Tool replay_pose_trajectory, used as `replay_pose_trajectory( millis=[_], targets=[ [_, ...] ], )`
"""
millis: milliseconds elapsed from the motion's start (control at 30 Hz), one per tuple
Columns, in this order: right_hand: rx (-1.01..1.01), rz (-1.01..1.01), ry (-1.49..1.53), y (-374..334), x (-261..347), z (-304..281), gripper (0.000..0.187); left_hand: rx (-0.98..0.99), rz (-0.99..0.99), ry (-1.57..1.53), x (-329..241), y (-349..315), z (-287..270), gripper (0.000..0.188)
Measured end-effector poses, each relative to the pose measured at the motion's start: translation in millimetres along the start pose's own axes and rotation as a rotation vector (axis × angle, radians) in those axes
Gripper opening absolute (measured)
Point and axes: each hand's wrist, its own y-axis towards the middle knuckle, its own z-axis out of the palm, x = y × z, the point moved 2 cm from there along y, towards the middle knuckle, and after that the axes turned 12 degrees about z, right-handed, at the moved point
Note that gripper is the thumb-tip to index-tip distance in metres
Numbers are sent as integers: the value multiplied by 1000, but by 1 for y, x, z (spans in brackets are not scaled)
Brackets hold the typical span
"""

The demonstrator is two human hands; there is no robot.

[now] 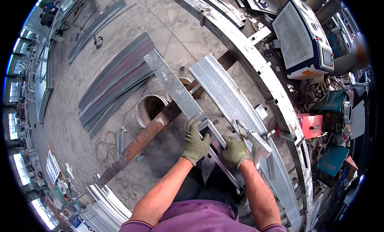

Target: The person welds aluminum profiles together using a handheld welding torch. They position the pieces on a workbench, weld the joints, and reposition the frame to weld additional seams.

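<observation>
The left hand [196,140], in a green glove, is closing its fingers over the near part of a long grey metal strip [176,90], gripping it from the left side. The strip is running away from the hand toward the upper left, lying across a rusty beam [140,142] that is slanting under it. The right hand [235,152], also gloved, is curling around the handle of a torch [256,142], whose thin nozzle is pointing up and left, just beside the strip's near end. The two hands are sitting close together, the strip's lower edge passing between them. Right of the strip a wider ribbed panel [228,96] is lying parallel to it, and beyond that a long curved frame [256,64] is sweeping along. A bucket [150,108] is standing on the floor [120,28] left of the strip, below the beam.
</observation>
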Motion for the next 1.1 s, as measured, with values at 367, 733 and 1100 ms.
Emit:
replay_pose_trajectory(
  millis=[367, 733, 1100],
  targets=[
    [29, 15, 74, -2, -2, -3, 43, 100, -138, 74, -21, 2, -23, 77],
    [21, -34, 61, 10, -11, 7, 40, 20, -171, 117, -13, -7, -6, 57],
    [-33, -27, 78, 5, -13, 11, 50, 181, -11, 156, -9, 17, -20, 64]
  ],
)
